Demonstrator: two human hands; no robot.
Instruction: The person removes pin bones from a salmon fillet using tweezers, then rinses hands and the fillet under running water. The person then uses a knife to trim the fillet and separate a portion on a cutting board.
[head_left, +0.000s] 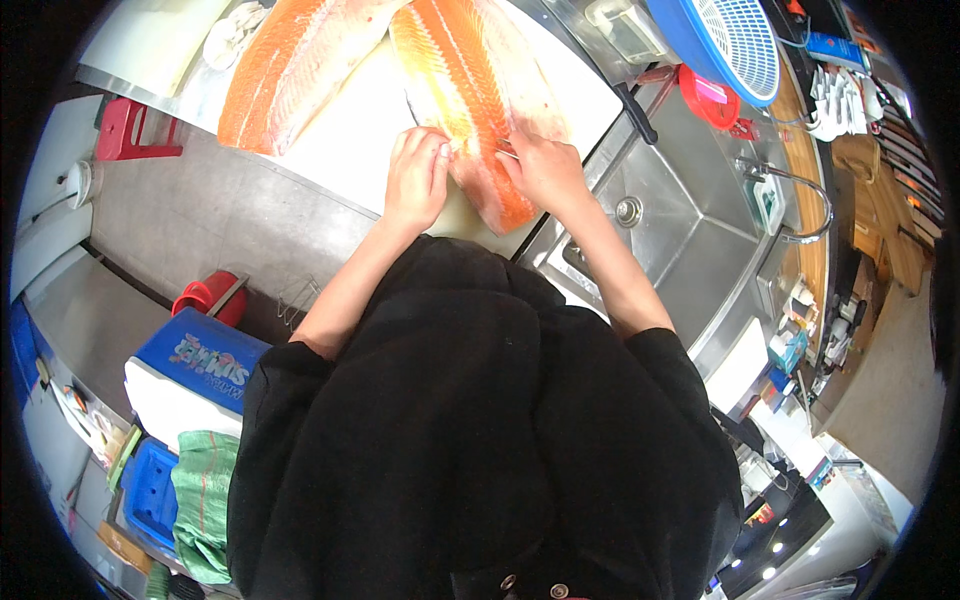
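An orange salmon fillet (480, 97) lies flesh side up on a white cutting board (345, 161), its near end close to my body. My right hand (551, 169) pinches a thin metal tool, apparently tweezers (507, 148), against the fillet's right side. The tool's tip is hidden by fingers or flesh. On the opposite edge of the same fillet, my left hand (416, 176) touches it with curled fingers and the thumb on top. Whether those fingers grip the edge cannot be told. A second salmon fillet (292, 82) rests to the left, apart from both hands.
A crumpled white cloth (234, 34) sits at upper left. A black-handled knife (636, 114) juts from the board's right corner over the steel sink (679, 225). Beyond stand a blue basin with basket (720, 45) and a tap (814, 214). A red stool (135, 131) is on the floor.
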